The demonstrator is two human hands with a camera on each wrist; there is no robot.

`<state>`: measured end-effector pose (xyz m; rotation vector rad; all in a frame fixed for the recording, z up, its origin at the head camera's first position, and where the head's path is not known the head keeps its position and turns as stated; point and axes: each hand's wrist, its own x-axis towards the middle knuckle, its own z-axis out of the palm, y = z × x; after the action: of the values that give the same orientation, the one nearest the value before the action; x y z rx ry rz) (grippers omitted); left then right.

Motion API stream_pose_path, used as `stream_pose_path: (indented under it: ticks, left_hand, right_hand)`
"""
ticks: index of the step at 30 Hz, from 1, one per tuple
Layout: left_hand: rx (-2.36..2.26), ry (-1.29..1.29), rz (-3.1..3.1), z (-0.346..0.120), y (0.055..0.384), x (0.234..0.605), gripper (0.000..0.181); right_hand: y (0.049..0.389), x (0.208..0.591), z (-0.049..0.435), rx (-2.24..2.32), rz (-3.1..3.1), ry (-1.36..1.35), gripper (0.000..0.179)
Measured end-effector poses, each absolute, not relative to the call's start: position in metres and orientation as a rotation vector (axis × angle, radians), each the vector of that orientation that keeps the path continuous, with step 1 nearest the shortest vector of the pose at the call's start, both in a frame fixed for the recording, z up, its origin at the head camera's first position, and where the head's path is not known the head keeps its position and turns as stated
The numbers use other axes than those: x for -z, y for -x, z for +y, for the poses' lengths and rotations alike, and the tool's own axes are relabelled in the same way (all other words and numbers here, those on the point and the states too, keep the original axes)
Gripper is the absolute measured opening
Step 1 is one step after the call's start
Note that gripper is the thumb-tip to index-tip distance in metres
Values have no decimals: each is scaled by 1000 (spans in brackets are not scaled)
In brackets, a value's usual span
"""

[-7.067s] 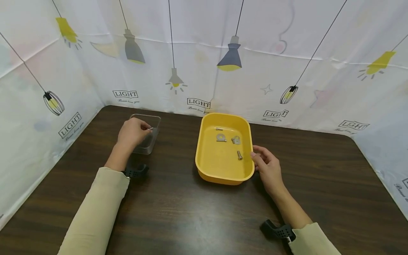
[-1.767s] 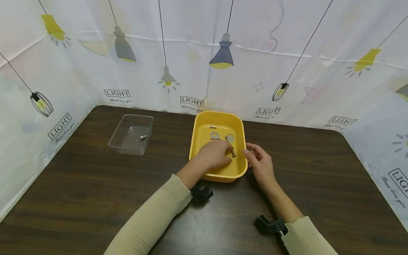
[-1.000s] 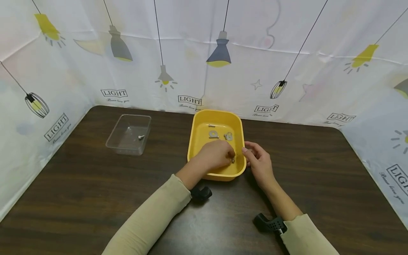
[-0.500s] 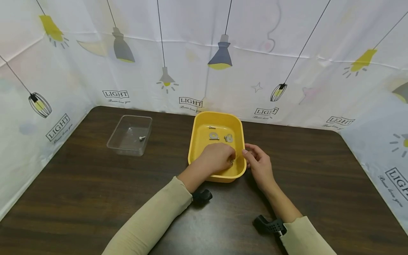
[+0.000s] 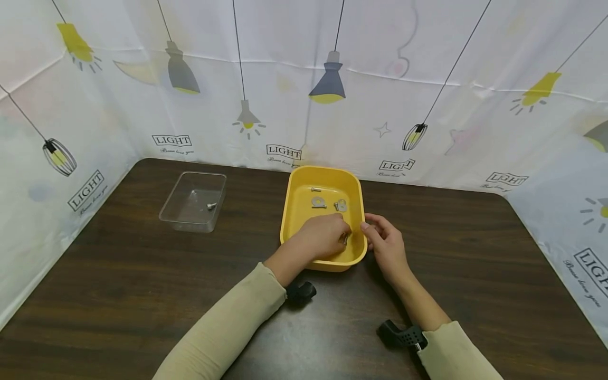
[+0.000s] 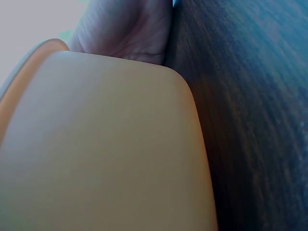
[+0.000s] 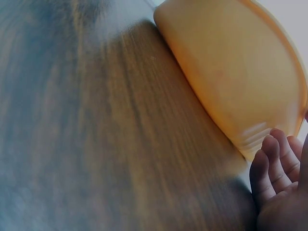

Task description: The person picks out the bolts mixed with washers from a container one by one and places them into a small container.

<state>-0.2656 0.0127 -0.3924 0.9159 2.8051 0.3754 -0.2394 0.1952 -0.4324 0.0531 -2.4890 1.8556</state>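
Inside the yellow tub [image 5: 294,221], my left hand [image 5: 323,235] has its fingers curled down around a small metal bolt [image 5: 345,239], which is mostly hidden by the fingertips. My right hand [image 5: 388,245] holds the tub's right side, thumb at the rim and fingers against the outer wall. Beyond my left hand, on the tub floor, lie a large washer [image 5: 317,201], a thin screw [image 5: 319,206], another screw [image 5: 315,189], and a short bolt [image 5: 336,206] beside washers [image 5: 342,205]. The left wrist view shows mainly the tub's outer wall [image 6: 106,134] and part of a palm.
A clear plastic box [image 5: 185,214] stands at the left on the dark wooden table [image 5: 119,274], with a bolt [image 5: 211,206] in it. A white lamp-print cloth [image 5: 285,53] hangs behind the table and at its sides.
My left hand was over the clear box with a small metal piece earlier; a bolt now lies there. That hand moved right into the tub and closed on another bolt. My right hand stayed.
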Motion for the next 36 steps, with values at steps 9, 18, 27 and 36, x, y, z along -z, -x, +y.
stream_pose_path:
  ticks: [9,18,27,36]
  left_hand:
    - [-426,-787,2794,12,266,390,10]
    - [-460,-669,2839,6,270,390,28]
    - [-699,-576,2778,-3,274,384,29]
    - [-707,-586,2795,-8,276,375,29]
  right_hand:
    - [240,434,197,-1842,-2497,-63,39]
    - [238,432,195,-1875,-2475,-55,38]
    - [237,432,195,-1874,-2483,-59,38]
    - [238,431,194,-1859,-2497,-54,38]
